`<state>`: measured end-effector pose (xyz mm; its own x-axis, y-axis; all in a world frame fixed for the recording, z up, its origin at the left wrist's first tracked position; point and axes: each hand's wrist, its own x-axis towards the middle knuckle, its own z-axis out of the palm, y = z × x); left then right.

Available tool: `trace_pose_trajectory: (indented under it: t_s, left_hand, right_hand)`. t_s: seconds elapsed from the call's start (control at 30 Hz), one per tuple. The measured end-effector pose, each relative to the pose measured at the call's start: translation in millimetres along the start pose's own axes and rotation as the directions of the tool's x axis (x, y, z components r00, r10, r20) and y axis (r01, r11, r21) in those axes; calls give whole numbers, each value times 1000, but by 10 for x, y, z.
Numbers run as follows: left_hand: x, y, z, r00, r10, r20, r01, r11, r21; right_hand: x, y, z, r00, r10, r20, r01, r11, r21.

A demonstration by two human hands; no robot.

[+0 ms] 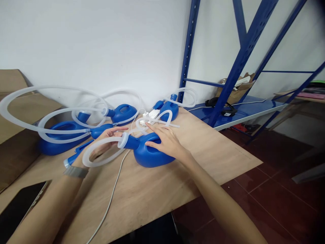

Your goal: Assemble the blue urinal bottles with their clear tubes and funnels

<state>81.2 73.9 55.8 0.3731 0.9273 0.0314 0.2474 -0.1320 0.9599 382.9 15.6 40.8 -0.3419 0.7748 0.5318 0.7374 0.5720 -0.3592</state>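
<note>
A blue plastic bottle (152, 156) with a moulded handle lies on the wooden table, its neck pointing left. A whitish cap (123, 140) sits on the neck, and a clear tube (87, 152) loops from it over my left wrist. My right hand (166, 140) rests on top of the bottle at its handle, fingers spread. Behind the cap and tube is my left hand (106, 140), palm up with its fingers stretched out, beside the neck. Whether it touches the cap is hidden.
More blue bottles with tubes stand behind, at left (61, 144), centre (124, 113) and right (170, 110). A white power strip (152, 116) and cable lie among them. A dark phone (22, 206) is front left, a cardboard box (15, 149) left, a blue metal shelf (243, 113) right.
</note>
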Motion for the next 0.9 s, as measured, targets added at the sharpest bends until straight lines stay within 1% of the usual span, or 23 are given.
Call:
trace_pose_trajectory:
  t_s: [0.07, 0.1, 0.17, 0.23, 0.27, 0.33, 0.4, 0.43, 0.47, 0.53, 0.6, 0.67, 0.8, 0.9]
  left_hand:
    - [-28, 164, -144, 998, -50, 34, 49, 998, 30]
    - [-54, 268, -203, 997, -73, 30, 71, 996, 48]
    - [-129, 498, -276, 998, -56, -16, 57, 991, 123]
    - [-223, 709, -267, 999, 25, -20, -18, 952, 304]
    - [-269, 791, -229, 998, 69, -14, -57, 907, 417]
    - [-342, 888, -97, 988, 151, 18, -129, 769, 626]
    - [-372, 897, 83, 975, 211, 68, -189, 632, 751]
    - [-369, 880, 177, 972, 220, 87, -202, 579, 790]
    - [-358, 855, 264, 970, 229, 84, -197, 530, 825]
    - [-322, 802, 398, 978, 201, 64, -150, 447, 882]
    - [-288, 765, 460, 983, 177, 42, -109, 390, 914]
    - [-267, 746, 460, 983, 178, 38, -104, 380, 919]
    - [-260, 732, 400, 981, 181, 72, -145, 431, 891]
    - [-263, 736, 398, 985, 153, 82, -142, 435, 889]
  right_hand:
    - [51, -9, -68, 996, -66, 68, 69, 997, -38]
    - [82, -18, -102, 989, -102, 105, 108, 993, -54]
    - [140, -42, -159, 969, -166, 181, 183, 979, -84]
    - [178, -68, -188, 948, -213, 237, 244, 963, -113]
    - [188, -79, -193, 939, -231, 253, 268, 955, -125]
    - [194, -95, -192, 929, -260, 265, 303, 943, -138]
    - [192, -105, -186, 921, -285, 265, 328, 935, -133]
    - [191, -108, -183, 919, -292, 266, 334, 934, -126]
    - [191, -110, -182, 916, -297, 268, 338, 934, -120]
    - [190, -113, -179, 914, -305, 267, 345, 931, -117]
    - [187, -111, -176, 912, -317, 259, 355, 928, -113]
    - [178, -106, -172, 909, -339, 241, 369, 925, -89]
    - [164, -95, -173, 898, -384, 216, 402, 914, -45]
    - [167, -95, -179, 888, -398, 228, 419, 907, -46]
